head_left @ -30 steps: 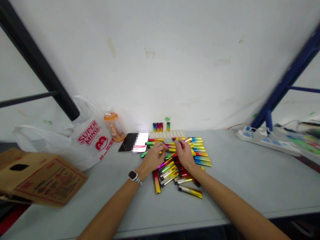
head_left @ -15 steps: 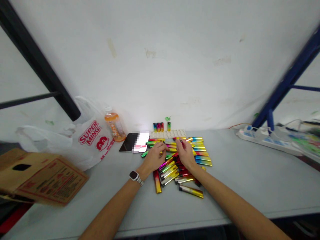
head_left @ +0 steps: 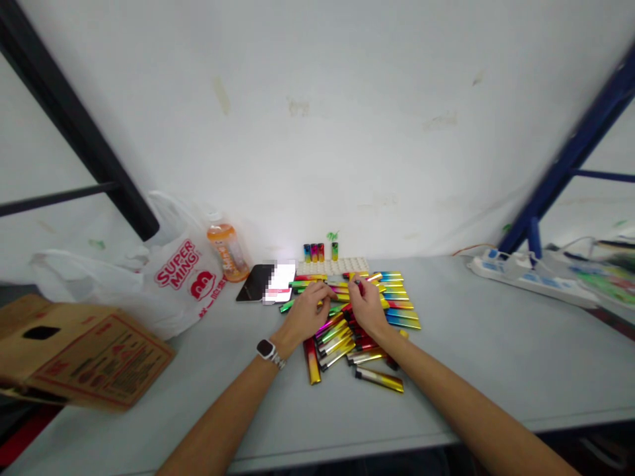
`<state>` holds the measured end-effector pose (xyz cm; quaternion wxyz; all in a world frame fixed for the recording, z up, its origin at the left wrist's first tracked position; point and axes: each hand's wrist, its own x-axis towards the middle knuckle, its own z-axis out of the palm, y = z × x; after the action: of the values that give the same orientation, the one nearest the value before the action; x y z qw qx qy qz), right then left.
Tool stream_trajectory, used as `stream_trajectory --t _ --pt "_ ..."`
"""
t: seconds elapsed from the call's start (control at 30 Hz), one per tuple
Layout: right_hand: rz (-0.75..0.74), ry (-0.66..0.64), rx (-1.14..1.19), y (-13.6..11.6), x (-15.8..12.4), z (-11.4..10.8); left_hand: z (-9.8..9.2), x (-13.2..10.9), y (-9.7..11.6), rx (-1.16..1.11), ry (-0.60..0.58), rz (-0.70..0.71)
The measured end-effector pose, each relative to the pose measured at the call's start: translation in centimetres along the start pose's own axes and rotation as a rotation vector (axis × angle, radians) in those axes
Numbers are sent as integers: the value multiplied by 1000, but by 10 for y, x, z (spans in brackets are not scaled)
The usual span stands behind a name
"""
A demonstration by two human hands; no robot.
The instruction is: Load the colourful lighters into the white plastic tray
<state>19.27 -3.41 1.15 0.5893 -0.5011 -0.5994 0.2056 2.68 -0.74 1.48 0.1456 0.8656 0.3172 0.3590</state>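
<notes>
A heap of several shiny, multicoloured lighters (head_left: 367, 324) lies on the grey table (head_left: 486, 357). My left hand (head_left: 306, 311), a watch on its wrist, rests on the heap's left side with fingers curled round a lighter. My right hand (head_left: 366, 305) sits on the middle of the heap, fingertips pinched on a red lighter. Behind the heap a white tray (head_left: 333, 266) holds several lighters standing upright (head_left: 320, 252).
A dark phone (head_left: 256, 282) and a bright card lie left of the tray. An orange drink bottle (head_left: 227, 251), a white "SUPER MING" bag (head_left: 171, 274) and a cardboard box (head_left: 74, 354) stand at the left. A white power strip (head_left: 526, 279) lies at the right, by a blue frame.
Both hands have stayed on the heap, with only slight finger movement. The view has shifted very slightly.
</notes>
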Motion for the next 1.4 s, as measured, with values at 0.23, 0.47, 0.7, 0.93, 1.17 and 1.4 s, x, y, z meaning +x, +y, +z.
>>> stream_trajectory --t 0.23,0.47,0.7,0.93,1.17,1.4 --pt "17 -48 -65 -2 -1 0 0 1 8 -56 59 -8" --pt "5 -192 -8 -2 -6 -2 6 3 19 -304 164 -128" --pt "12 -200 -44 -1 -4 -2 17 5 16 -464 184 -149" --pt "44 22 -101 3 14 -17 -19 52 7 -407 240 -162" --pt "93 53 -70 15 21 -25 -41 128 -42 112 -47 -70" --pt "68 11 -61 14 21 -25 -26 150 -58 474 -178 -61"
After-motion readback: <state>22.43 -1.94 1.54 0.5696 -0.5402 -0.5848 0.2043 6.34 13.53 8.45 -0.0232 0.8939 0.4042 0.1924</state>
